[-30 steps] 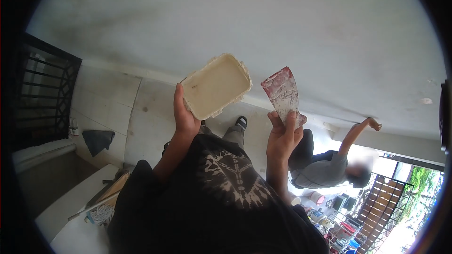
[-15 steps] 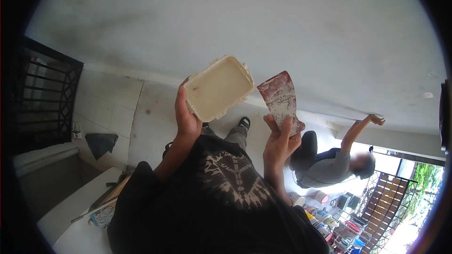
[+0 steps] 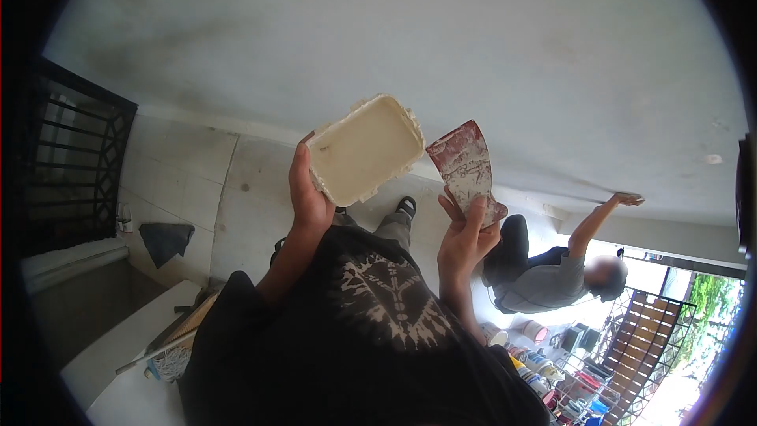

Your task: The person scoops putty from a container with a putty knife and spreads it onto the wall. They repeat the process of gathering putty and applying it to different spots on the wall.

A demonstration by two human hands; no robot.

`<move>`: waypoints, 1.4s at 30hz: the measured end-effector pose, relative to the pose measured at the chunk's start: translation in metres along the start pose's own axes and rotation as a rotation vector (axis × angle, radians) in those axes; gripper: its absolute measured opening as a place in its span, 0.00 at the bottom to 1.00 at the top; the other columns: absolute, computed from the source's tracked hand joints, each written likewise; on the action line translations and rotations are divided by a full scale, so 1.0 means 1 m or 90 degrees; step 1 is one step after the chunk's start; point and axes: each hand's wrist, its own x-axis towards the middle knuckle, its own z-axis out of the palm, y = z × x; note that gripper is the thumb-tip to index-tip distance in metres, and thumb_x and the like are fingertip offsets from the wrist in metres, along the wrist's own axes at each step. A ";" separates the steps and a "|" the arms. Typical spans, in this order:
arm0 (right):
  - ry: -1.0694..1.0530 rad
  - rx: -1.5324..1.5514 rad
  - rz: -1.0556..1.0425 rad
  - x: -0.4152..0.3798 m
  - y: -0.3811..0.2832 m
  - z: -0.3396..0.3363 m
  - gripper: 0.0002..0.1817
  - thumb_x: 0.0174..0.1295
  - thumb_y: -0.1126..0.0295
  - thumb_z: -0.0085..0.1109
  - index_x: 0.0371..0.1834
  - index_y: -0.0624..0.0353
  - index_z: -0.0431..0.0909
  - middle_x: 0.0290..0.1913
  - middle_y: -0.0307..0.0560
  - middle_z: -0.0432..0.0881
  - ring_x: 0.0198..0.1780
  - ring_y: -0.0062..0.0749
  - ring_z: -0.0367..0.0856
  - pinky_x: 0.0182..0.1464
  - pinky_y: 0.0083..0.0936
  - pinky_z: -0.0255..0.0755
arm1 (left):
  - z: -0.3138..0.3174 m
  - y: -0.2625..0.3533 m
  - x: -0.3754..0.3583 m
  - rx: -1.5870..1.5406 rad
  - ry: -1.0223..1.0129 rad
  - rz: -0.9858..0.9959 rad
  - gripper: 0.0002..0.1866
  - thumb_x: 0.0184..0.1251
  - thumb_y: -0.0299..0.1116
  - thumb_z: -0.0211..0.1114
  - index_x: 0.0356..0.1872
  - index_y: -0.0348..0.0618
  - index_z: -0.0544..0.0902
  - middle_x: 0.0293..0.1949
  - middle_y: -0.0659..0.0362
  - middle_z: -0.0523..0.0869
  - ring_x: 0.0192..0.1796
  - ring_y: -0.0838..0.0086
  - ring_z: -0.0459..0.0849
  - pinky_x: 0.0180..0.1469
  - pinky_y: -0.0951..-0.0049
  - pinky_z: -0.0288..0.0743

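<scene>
My left hand (image 3: 309,193) grips the left edge of a cream rectangular tray (image 3: 367,150), whose rim is rough with dried material. Inside the tray is a pale, smooth surface with a small dark mark near the left. To the right, my right hand (image 3: 467,243) is closed round the lower part of a dark red scraper (image 3: 465,159) smeared with whitish material. The scraper's broad edge points up and left, close to the tray's right corner but apart from it.
A large pale wall (image 3: 473,39) spans the top. At the right, a co-worker (image 3: 544,280) reaches an arm to the wall. Containers (image 3: 579,383) stand at the lower right. A dark cloth (image 3: 167,242) and a black grille (image 3: 79,158) are at the left.
The scraper and my right hand have shifted slightly left, and the scraper has tilted a little. The co-worker's hand looks flatter against the wall.
</scene>
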 end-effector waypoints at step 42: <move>-0.124 -0.206 -0.025 -0.006 0.002 -0.009 0.13 0.72 0.70 0.51 0.48 0.72 0.78 0.31 0.46 0.84 0.29 0.21 0.78 0.32 0.17 0.70 | 0.012 -0.003 0.000 0.059 0.099 0.014 0.27 0.81 0.49 0.43 0.66 0.35 0.68 0.60 0.53 0.76 0.62 0.70 0.76 0.63 0.68 0.70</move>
